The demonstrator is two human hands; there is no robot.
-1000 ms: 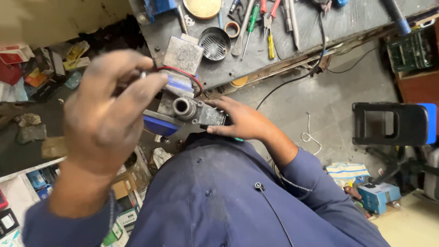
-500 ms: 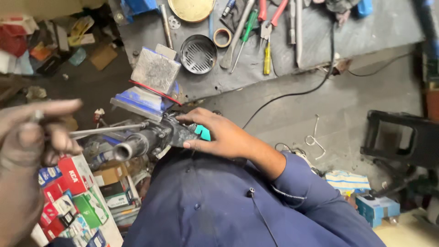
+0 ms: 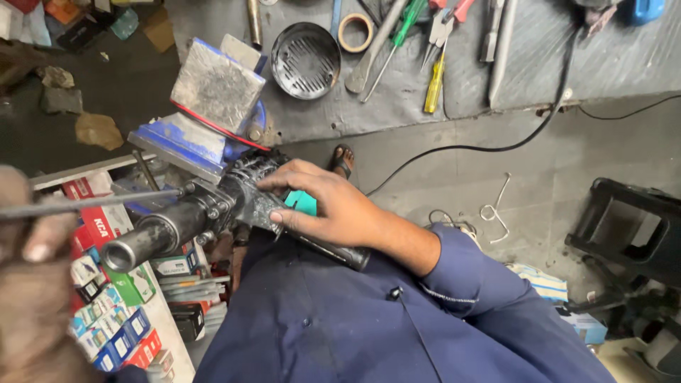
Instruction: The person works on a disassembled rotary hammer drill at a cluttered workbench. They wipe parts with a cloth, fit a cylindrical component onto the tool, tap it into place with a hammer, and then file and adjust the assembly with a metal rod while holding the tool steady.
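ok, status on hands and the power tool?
Right hand gripping power tool body. Left hand holds thin metal rod, tip at tool's front housing. Blue vise close behind.

The person wears a dark navy-blue work shirt of plain woven cloth (image 3: 340,319), long-sleeved, with a buttoned front placket running down the chest and small dark buttons along it. The right sleeve (image 3: 472,273) ends in a stitched cuff with a line of pale thread near its edge. Both hands, the left (image 3: 32,284) and the right (image 3: 333,206), are bare, without gloves. A foot in a dark open sandal (image 3: 343,160) shows on the floor.
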